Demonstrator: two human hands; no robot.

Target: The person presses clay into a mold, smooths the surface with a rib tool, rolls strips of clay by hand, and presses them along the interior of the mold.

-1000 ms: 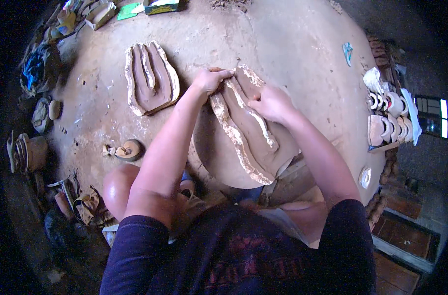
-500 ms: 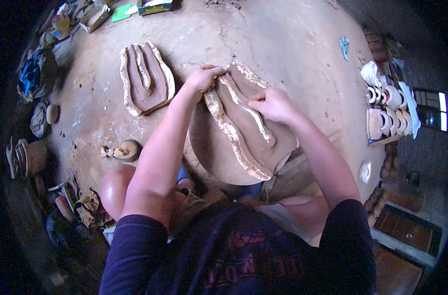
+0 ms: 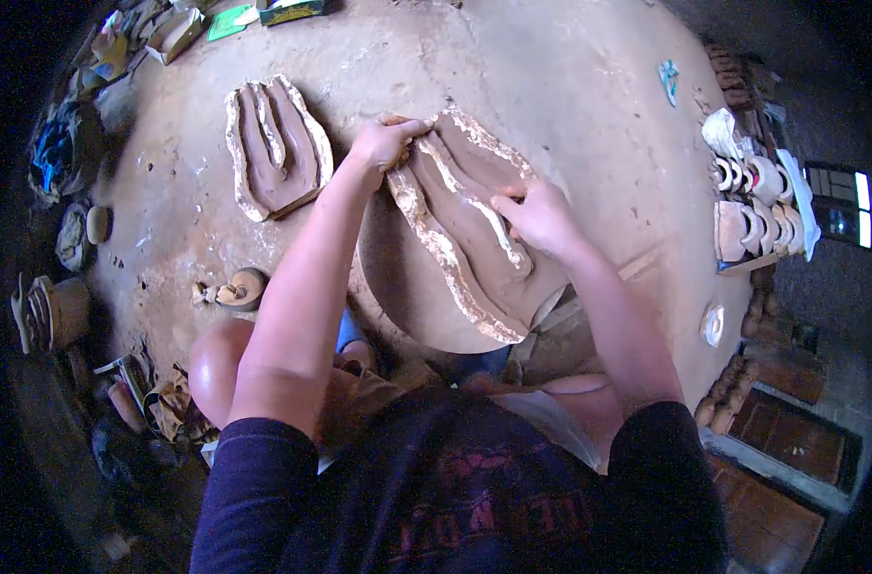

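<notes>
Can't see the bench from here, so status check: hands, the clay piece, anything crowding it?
Left hand pressing clay slab's far end. Right hand on its right edge. Slab on round board. Second shaped slab lies apart, left; nothing crowding.

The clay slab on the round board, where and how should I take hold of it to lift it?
Take the clay slab by its two long pale outer edges, coming from both sides, left hand at the far-left edge, right hand opposite. It is long, flat and grooved, lying slantwise on the round board, so a one-end hold would probably let it sag.
</notes>
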